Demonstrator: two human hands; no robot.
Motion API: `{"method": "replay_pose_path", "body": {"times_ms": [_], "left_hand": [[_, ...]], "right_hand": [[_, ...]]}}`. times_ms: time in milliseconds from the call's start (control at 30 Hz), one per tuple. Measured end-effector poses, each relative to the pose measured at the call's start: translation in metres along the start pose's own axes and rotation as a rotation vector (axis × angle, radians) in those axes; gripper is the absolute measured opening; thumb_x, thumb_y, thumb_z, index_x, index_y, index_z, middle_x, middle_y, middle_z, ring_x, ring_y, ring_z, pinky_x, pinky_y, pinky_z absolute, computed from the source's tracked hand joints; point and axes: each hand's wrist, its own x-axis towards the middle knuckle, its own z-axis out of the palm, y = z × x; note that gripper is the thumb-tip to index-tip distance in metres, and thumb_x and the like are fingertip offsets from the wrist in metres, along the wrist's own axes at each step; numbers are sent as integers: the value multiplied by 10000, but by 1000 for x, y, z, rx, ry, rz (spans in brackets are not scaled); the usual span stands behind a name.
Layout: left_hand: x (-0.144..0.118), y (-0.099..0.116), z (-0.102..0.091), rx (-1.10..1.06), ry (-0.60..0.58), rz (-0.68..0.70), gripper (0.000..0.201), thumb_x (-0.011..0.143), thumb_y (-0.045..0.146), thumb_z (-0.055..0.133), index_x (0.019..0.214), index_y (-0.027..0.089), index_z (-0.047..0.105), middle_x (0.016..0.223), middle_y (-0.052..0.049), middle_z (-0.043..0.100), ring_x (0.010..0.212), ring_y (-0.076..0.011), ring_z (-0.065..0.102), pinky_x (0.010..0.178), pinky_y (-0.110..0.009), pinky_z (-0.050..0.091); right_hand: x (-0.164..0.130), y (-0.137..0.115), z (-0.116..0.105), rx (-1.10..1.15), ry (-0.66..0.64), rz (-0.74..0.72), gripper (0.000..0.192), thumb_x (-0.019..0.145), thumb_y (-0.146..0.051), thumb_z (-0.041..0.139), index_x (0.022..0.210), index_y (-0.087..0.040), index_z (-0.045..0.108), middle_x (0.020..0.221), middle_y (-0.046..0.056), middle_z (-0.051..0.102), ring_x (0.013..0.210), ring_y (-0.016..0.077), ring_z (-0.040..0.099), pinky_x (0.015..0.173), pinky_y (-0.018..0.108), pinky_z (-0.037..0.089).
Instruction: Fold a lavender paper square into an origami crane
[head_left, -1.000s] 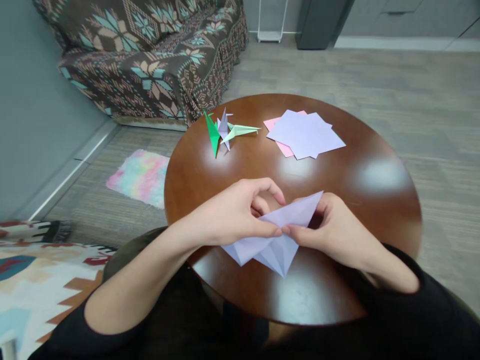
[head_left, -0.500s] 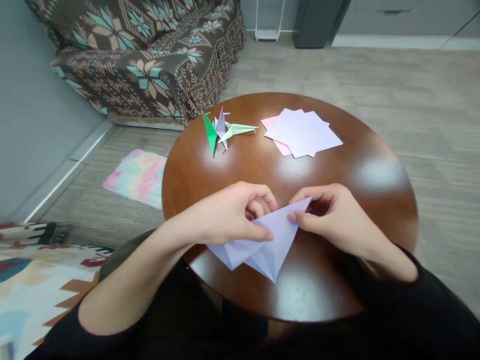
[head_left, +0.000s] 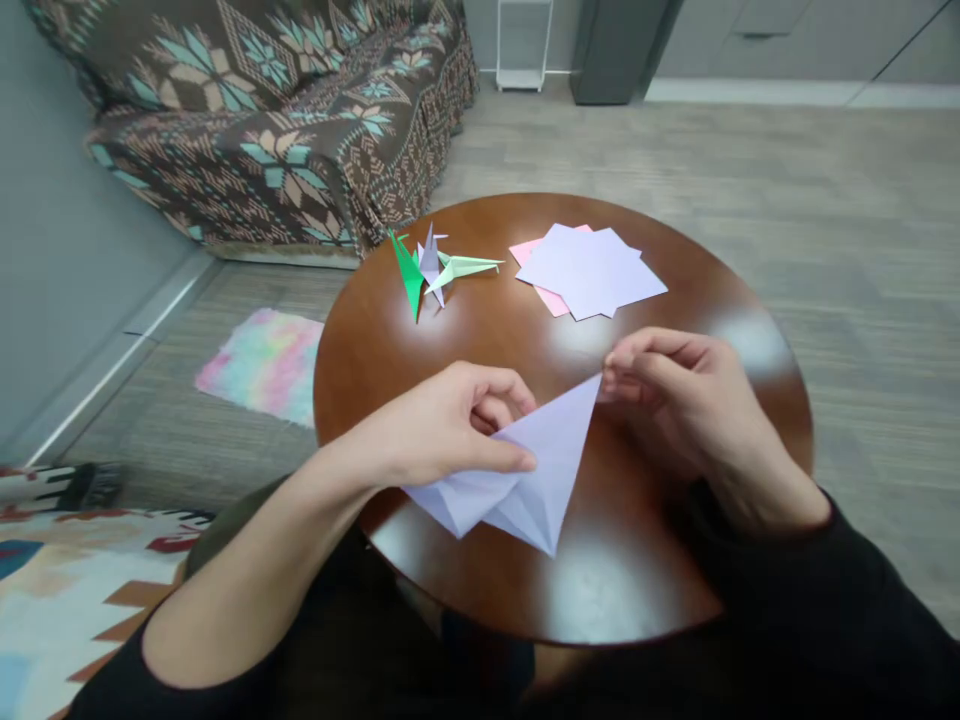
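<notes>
Both hands are working one lilac paper [head_left: 525, 470] — left hand [head_left: 442, 430] pinching its middle to steady it, right hand [head_left: 690, 400] apparently nipping the far tip, lifting the flap.

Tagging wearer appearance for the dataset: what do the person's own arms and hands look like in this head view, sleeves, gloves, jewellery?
Both hands are bare: no gloves, and no rings or watch show. The left hand has its black sleeve pushed up near the elbow, leaving the forearm uncovered. The right hand has a black sleeve reaching the wrist. The sleeves look plain, with no visible markings.
</notes>
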Motion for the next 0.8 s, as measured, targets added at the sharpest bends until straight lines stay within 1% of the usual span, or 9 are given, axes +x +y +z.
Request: {"method": "replay_pose_path", "body": {"times_ms": [67,133,167,200,333,400,567,667,800], "left_hand": [[4,-1,6,-60,107,33,308,725,265,847,918,178,624,689,7,707,554,-107,577,486,-180,402],[9,-3,16,-145,207,77,379,686,245,879,918,191,585,674,26,689,541,-95,562,487,-170,393],[12,-4,22,-187,239,97,407,678,241,886,925,200,565,648,43,670,517,-84,534,476,-164,374],[14,-6,27,-221,262,110,416,683,251,888,924,206,551,637,51,659,505,-80,519,470,-162,358],[19,-8,39,-347,277,139,431,694,309,895,880,206,520,685,29,675,581,-112,591,532,-191,420],[19,-8,40,-338,286,166,402,694,313,898,854,190,551,718,23,663,615,-107,585,560,-196,421],[18,-3,41,-348,414,270,263,718,310,888,785,152,689,708,21,621,640,-94,532,606,-205,417],[19,-2,44,-430,399,247,256,730,356,881,747,149,730,719,-10,678,643,-118,575,607,-228,433],[23,-6,45,-570,393,208,278,687,357,912,694,148,729,690,-13,698,606,-119,589,610,-243,458]], "right_hand": [[-3,1,6,76,-30,1,91,849,-278,755,797,-207,777,780,16,738,704,151,685,707,271,594],[-8,2,14,46,-172,54,116,837,-311,793,851,-197,784,790,20,744,694,149,671,667,252,564],[-11,2,18,12,-201,73,119,805,-279,825,872,-188,787,809,21,751,704,148,668,659,239,547],[-14,2,22,-19,-182,86,130,783,-263,844,865,-180,785,809,21,754,692,143,657,630,228,526],[-17,2,25,-21,-103,126,184,781,-318,843,823,-153,774,757,25,737,620,138,618,553,230,470],[-16,2,23,-32,-126,142,198,764,-321,856,821,-150,774,767,30,745,631,147,626,569,240,477],[-17,1,24,-128,-239,175,213,780,-351,840,782,-161,743,764,28,736,688,183,648,620,274,494],[-20,1,27,-184,-244,200,243,778,-372,831,739,-162,716,718,30,711,659,185,627,590,280,475],[-21,2,28,-162,-205,207,228,763,-345,842,754,-147,729,710,18,694,618,141,572,564,248,411]]}}
